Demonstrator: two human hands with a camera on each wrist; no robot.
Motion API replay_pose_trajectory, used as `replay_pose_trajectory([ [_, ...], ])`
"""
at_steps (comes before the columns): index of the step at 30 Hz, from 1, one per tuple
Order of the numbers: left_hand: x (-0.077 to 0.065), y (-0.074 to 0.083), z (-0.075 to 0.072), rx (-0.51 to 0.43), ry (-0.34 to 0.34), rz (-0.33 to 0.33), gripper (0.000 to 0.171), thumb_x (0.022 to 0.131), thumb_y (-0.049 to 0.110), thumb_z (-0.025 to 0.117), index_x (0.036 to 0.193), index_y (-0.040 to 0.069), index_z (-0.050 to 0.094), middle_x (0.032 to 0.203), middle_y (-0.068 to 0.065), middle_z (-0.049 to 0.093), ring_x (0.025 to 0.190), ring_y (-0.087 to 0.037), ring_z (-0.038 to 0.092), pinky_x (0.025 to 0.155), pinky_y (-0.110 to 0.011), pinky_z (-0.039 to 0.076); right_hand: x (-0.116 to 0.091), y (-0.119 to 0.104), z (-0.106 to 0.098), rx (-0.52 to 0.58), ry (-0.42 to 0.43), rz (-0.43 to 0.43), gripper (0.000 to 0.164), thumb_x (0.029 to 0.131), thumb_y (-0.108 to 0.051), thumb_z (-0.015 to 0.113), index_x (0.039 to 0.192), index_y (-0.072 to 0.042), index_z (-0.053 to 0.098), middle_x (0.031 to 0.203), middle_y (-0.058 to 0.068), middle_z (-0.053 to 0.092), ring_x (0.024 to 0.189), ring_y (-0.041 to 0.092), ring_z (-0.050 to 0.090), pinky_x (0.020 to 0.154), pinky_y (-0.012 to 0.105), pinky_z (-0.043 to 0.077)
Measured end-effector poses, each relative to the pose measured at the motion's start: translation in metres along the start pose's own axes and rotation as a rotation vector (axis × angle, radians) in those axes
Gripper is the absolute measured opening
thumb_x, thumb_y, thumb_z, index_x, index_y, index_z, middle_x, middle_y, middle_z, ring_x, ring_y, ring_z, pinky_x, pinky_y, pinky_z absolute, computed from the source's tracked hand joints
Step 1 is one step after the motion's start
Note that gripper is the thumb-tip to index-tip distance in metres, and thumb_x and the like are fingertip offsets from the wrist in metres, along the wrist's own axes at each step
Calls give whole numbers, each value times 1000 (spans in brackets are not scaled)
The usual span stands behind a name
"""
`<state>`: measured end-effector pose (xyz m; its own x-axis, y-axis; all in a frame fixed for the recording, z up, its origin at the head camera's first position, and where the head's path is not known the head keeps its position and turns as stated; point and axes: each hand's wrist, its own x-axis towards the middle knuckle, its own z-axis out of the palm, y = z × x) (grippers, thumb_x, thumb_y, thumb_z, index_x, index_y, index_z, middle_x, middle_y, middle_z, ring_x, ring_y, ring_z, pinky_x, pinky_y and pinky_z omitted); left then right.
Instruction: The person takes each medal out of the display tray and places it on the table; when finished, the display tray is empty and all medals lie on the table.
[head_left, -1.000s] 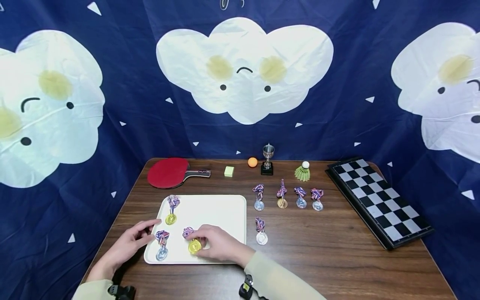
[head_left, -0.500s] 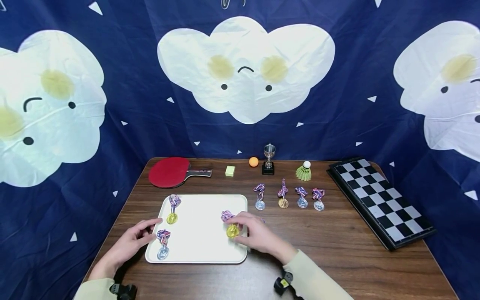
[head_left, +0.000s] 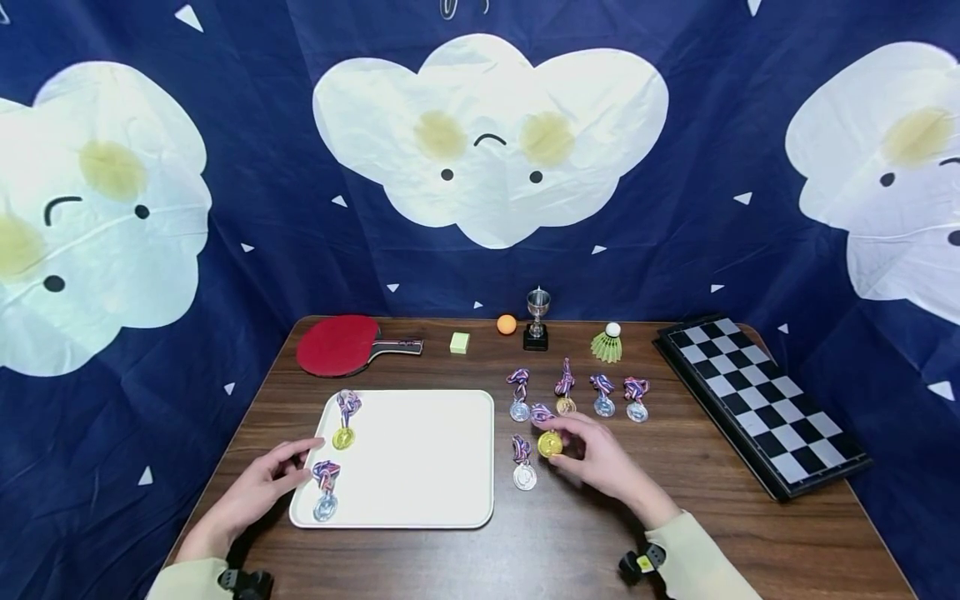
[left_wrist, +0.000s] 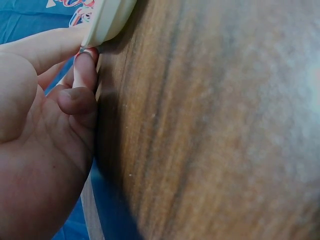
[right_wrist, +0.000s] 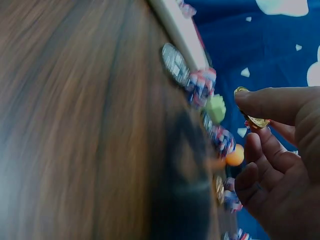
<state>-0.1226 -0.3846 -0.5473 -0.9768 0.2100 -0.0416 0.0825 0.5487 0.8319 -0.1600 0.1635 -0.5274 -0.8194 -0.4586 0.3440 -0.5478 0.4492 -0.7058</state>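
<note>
My right hand (head_left: 596, 454) pinches a gold medal (head_left: 550, 443) between thumb and fingers, its striped ribbon (head_left: 542, 412) bunched beside it. In the right wrist view the medal (right_wrist: 257, 121) shows almost edge-on, raised above the tabletop. Just left of this hand a silver medal (head_left: 524, 477) lies on the table. My left hand (head_left: 258, 492) holds the left rim of the white tray (head_left: 420, 458); in the left wrist view its thumb and fingertips meet at the tray edge (left_wrist: 110, 22). On the tray lie a gold medal (head_left: 342, 437) and, nearer me, a silver medal (head_left: 325, 507).
Behind the right hand several medals lie in a row, one gold medal (head_left: 566, 406) among them. Along the back are a red paddle (head_left: 337, 346), green block (head_left: 459, 342), orange ball (head_left: 506, 324), trophy cup (head_left: 537, 312) and shuttlecock (head_left: 608, 342). A chessboard (head_left: 757, 404) lies right.
My right hand has carried the gold medal from over the tray rightward, past the tray's right rim to above the table. The left hand has stayed at the tray.
</note>
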Motion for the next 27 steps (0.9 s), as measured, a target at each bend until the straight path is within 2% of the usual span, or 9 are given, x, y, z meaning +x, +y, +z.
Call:
replay_pose_trajectory([
  [5, -1, -2, 2, 3, 15, 11, 45, 88, 16, 68, 131, 13, 56, 103, -11, 49, 82, -15, 47, 68, -23, 40, -15, 15, -7, -87, -14, 55, 47, 72, -9, 82, 116, -15, 66, 95, -8, 60, 80, 15, 56, 72, 28, 46],
  [13, 0, -2, 1, 12, 14, 1, 44, 88, 20, 68, 131, 16, 56, 103, -10, 49, 84, -14, 47, 68, -23, 40, -30, 20, -8, -252, -119, 124, 44, 78, -24, 79, 120, -24, 65, 105, -13, 58, 93, 4, 53, 82, 32, 46],
  [16, 1, -3, 1, 9, 8, -11, 43, 89, 23, 67, 130, 17, 56, 103, -10, 48, 85, -14, 46, 69, -24, 40, -31, 18, -11, -278, -153, 139, 46, 80, -26, 78, 123, -24, 65, 104, -12, 56, 94, 5, 51, 82, 34, 45],
  [19, 1, -3, 1, 3, 5, -16, 43, 89, 23, 67, 130, 18, 56, 103, -10, 48, 85, -14, 46, 69, -24, 40, -29, 18, -15, -253, -178, 139, 46, 81, -27, 77, 125, -23, 64, 101, -9, 55, 91, 7, 52, 80, 32, 45],
  [22, 1, -2, 2, 0, 6, -6, 44, 89, 21, 67, 131, 17, 56, 103, -10, 48, 86, -15, 46, 69, -24, 40, -25, 16, -18, -217, -153, 122, 39, 82, -25, 76, 120, -22, 67, 95, -7, 56, 83, 9, 52, 72, 28, 44],
  [27, 0, -1, 1, -1, 11, 0, 44, 89, 19, 67, 131, 14, 55, 104, -10, 48, 84, -15, 46, 68, -23, 40, -6, 3, -9, -222, 2, 75, 24, 83, -20, 75, 106, -19, 71, 89, -7, 56, 77, 8, 50, 68, 27, 44],
])
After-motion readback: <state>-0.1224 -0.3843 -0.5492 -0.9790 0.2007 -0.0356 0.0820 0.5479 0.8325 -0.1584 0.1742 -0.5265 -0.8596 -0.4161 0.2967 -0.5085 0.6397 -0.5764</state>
